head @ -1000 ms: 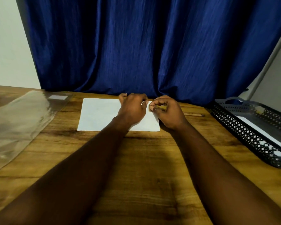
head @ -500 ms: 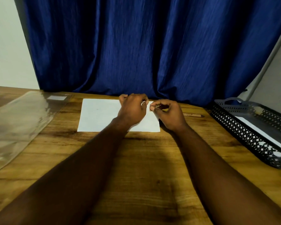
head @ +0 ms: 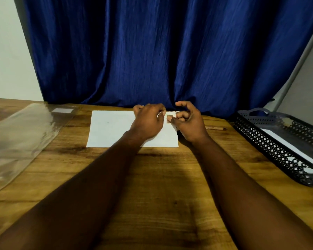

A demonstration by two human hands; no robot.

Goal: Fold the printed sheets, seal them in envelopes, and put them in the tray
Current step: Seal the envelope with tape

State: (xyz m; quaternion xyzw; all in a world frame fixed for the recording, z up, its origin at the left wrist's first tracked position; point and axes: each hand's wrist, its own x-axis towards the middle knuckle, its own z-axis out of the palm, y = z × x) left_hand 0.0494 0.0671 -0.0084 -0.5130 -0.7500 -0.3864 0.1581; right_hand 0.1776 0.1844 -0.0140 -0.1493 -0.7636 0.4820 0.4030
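A white sheet [head: 112, 129] lies flat on the wooden table near the blue curtain. Both hands work at its far right corner. My left hand [head: 148, 121] rests on the sheet with bent fingers, its fingertips holding the lifted corner. My right hand [head: 190, 123] pinches the same corner between thumb and forefinger, its other fingers raised and curled. The corner itself is mostly hidden by the fingers. The black mesh tray [head: 271, 143] stands at the right with white paper [head: 287, 147] inside.
A clear plastic sleeve [head: 20, 141] with a small white label lies at the left. A pencil [head: 217, 128] lies on the table between my right hand and the tray. The blue curtain hangs just behind the sheet.
My right hand's outer fingers have lifted and spread while its thumb and forefinger stay at the corner. My left hand and the sheet have barely moved.
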